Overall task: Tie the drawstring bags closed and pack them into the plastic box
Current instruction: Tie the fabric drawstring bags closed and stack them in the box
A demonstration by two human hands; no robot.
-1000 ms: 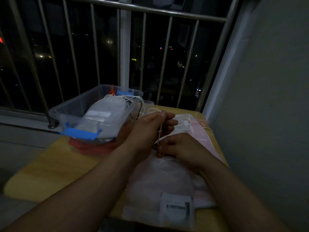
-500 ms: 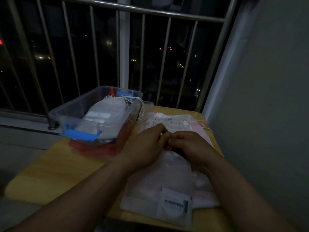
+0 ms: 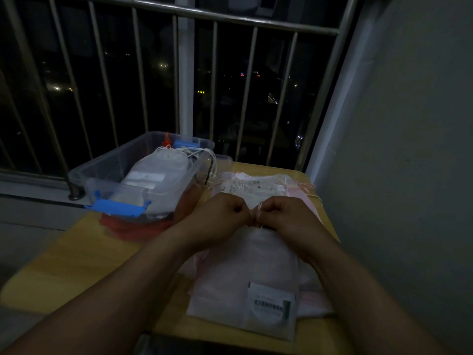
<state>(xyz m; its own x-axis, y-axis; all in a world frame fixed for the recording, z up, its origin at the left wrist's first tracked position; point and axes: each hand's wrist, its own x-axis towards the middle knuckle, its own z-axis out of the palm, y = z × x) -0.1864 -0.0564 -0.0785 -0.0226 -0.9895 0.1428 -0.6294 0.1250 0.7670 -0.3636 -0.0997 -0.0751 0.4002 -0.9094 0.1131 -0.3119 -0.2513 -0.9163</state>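
- Versus a second ago: left hand [image 3: 220,213] lowered, now knuckle-to-knuckle with right hand [image 3: 284,213] at pink drawstring bag [image 3: 250,265] neck.
- Both hands curled tight, pinching drawstring [image 3: 259,208].

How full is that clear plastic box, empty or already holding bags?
Already holding bags: white drawstring bags lie inside the plastic box, and their cords trail over its rim.

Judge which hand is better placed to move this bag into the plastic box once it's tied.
Probably the left hand: the plastic box stands just left of it, while the right hand would have to cross over. Both hands pinch the drawstring at the bag's mouth now.
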